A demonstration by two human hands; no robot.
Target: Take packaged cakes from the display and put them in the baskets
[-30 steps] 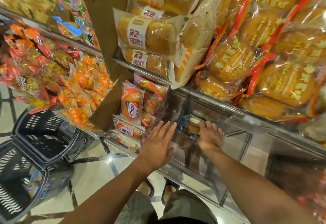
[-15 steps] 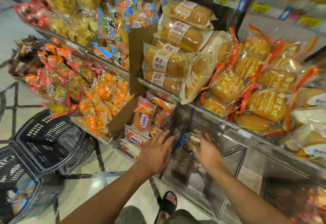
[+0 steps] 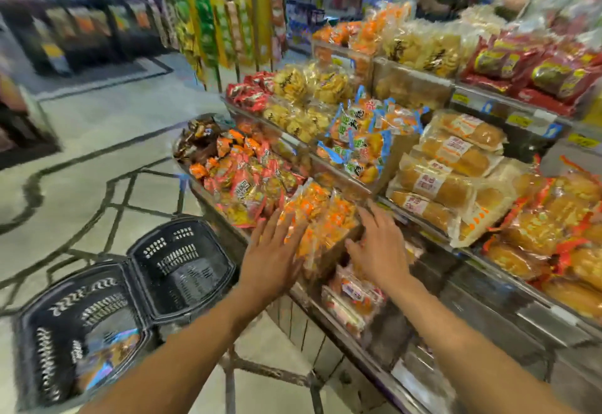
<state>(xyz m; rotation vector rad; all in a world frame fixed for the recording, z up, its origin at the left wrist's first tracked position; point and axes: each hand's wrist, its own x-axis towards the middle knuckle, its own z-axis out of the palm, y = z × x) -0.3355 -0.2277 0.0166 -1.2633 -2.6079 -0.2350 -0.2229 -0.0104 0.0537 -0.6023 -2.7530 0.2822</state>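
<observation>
Orange-printed packaged cakes [image 3: 321, 218] are heaped in a cardboard box on the lower shelf of the display. My left hand [image 3: 272, 257] lies flat with straight fingers against the left side of that heap. On the heap's right side is my right hand [image 3: 379, 247], fingers spread, holding nothing. Two black baskets stand on the floor at the lower left: the near basket [image 3: 42, 348] has a blue and orange pack [image 3: 109, 353] inside, and the far basket [image 3: 182, 264] shows only its slotted walls. The frame is motion-blurred.
Red-wrapped cakes [image 3: 244, 182] and dark packs [image 3: 198, 136] fill the shelf's left end. Long bread loaves [image 3: 449, 166] and round buns [image 3: 547, 218] lie to the right. White-and-orange packs [image 3: 355, 296] sit under my right hand. Tiled floor [image 3: 97, 140] stretches left toward blurred racks.
The view swung up and left. Both hands left the low bin and the small blue pack, and moved up-left to the orange-printed cakes; the right hand's fingers have uncurled.
</observation>
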